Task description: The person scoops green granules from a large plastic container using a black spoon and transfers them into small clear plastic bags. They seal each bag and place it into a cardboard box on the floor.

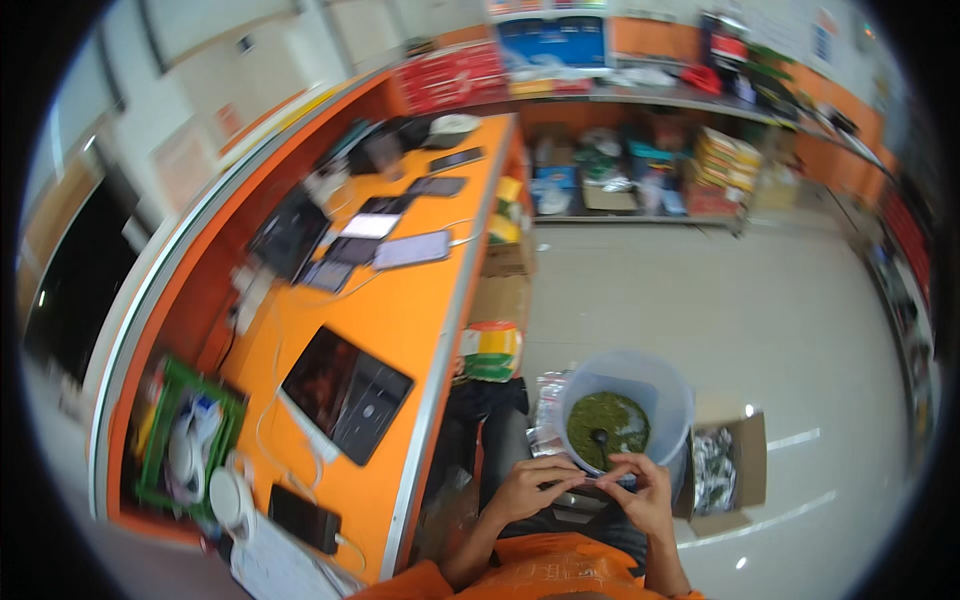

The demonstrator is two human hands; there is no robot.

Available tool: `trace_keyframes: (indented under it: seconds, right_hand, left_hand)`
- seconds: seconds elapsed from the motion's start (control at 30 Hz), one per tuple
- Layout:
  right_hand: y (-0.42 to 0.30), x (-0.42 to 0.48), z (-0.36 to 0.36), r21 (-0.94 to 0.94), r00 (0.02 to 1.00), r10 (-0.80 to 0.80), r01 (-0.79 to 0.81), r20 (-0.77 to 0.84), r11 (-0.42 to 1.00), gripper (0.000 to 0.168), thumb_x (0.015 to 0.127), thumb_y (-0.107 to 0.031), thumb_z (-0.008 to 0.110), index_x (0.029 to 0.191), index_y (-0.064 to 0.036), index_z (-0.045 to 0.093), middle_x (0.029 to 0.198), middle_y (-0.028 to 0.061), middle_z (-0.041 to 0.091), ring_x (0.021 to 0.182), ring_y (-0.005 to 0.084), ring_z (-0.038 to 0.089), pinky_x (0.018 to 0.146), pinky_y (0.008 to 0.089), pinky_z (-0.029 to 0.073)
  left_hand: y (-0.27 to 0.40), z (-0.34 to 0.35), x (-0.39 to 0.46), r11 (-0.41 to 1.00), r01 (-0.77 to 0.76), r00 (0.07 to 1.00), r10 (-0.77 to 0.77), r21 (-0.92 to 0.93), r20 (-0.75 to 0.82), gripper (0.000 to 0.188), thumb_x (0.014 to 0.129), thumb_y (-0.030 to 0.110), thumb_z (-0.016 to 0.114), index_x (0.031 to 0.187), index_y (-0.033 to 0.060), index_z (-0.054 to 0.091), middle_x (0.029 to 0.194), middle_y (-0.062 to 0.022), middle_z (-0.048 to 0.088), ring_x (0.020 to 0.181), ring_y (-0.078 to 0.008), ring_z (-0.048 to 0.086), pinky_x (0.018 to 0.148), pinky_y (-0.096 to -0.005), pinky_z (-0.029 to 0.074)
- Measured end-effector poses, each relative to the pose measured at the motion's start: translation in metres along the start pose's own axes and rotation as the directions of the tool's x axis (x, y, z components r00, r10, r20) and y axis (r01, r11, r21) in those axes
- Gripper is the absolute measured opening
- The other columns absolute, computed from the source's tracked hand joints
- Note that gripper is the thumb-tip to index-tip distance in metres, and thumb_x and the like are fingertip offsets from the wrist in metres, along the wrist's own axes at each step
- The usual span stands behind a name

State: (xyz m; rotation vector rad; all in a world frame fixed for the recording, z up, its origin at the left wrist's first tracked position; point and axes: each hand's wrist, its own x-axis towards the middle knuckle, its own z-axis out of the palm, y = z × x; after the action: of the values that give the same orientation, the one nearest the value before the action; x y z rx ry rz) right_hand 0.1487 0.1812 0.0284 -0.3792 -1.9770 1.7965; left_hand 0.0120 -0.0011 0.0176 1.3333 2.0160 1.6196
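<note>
My left hand (pixel 536 486) and my right hand (pixel 639 491) meet just in front of a translucent plastic bucket (pixel 664 390). Fingertips of both hands pinch the edge of a small thin packet (pixel 591 481), which is blurred and mostly covered by the fingers. Inside the bucket lies a moist-looking green mass (pixel 611 412). A dark spoon (pixel 600 442) rests in it with its handle towards me. To the right of the bucket stands an open cardboard box (pixel 748 457) holding silver foil packets (pixel 714 472). More silver foil packaging (pixel 549 409) lies at the bucket's left side.
An orange counter (pixel 420 300) with a metal edge runs along my left. On it are a tablet-like device (pixel 349 394), several phones (pixel 412 250), cables and a green plastic basket (pixel 232 420). Colourful packages (pixel 491 351) sit beneath it. Stocked shelves (pixel 630 219) line the back above a tiled floor (pixel 675 300).
</note>
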Motion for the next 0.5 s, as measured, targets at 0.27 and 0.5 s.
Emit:
trace_keyframes:
  seconds: [0.27, 0.5]
  right_hand:
    - [0.0, 0.0, -0.006, 0.003, 0.999, -0.05, 0.05, 0.02, 0.999, 0.039, 0.081, 0.001, 0.086, 0.117, 0.0, 0.073, 0.09, 0.0092, 0.078, 0.087, 0.0158, 0.074, 0.081, 0.0285, 0.057]
    - [-0.008, 0.0, -0.011, -0.093, 0.982, -0.116, 0.131, 0.149, 0.987, 0.017, 0.084, 0.001, 0.082, 0.101, 0.001, 0.079, 0.096, 0.0106, 0.076, 0.087, 0.0186, 0.074, 0.08, 0.0311, 0.058]
  left_hand:
    - [0.0, 0.0, 0.011, 1.0, 0.025, 1.0, -0.025, 0.008, -0.008, 0.009, 0.086, 0.003, 0.082, 0.095, 0.0045, 0.082, 0.093, -0.0081, 0.079, 0.09, -0.0206, 0.075, 0.082, -0.034, 0.057]
    - [0.002, -0.001, 0.009, 0.99, -0.111, 0.992, 0.106, 0.089, 0.065, 0.011, 0.082, 0.003, 0.084, 0.091, 0.0089, 0.083, 0.091, -0.0043, 0.079, 0.085, -0.0174, 0.074, 0.083, -0.0311, 0.052]
